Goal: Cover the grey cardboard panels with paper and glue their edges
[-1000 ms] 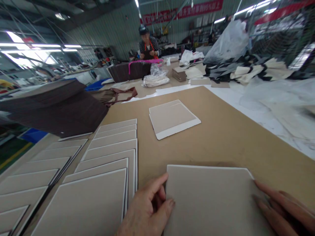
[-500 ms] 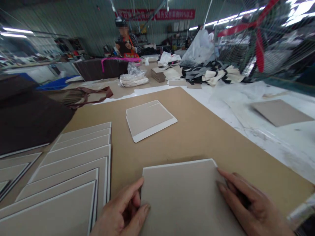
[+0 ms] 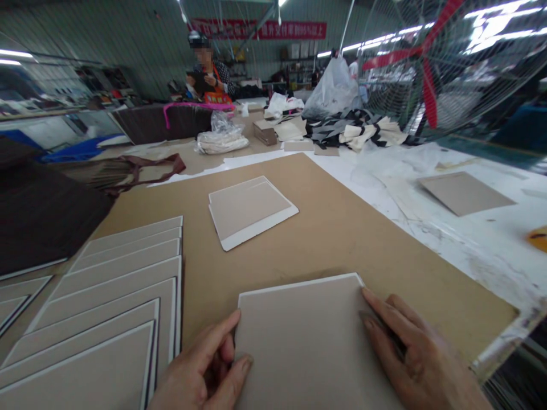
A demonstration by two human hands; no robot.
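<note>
A greyish-beige panel [image 3: 299, 341] with a thin white border along its far edge lies at the bottom middle, its near part cut off by the frame. My left hand [image 3: 205, 364] is closed on its left edge, with the thumb on top and the index finger along the side. At the far right corner, my right hand [image 3: 410, 347] grips the other edge between thumb and fingers. Farther off on the brown board [image 3: 342, 228] lies a small stack of beige sheets [image 3: 252, 205], the lower one showing a white strip.
Overlapping white-edged panels [image 3: 102, 307] are fanned out on the left, near dark brown material [image 3: 43, 210]. A loose beige panel [image 3: 465, 192] lies on the white table at right. Behind are fabric scraps [image 3: 333, 130], a large fan [image 3: 427, 62] and a person [image 3: 209, 74].
The whole view has turned slightly to the right, so the scene sits farther left. Both hands keep their hold on the panel, with little visible movement relative to it.
</note>
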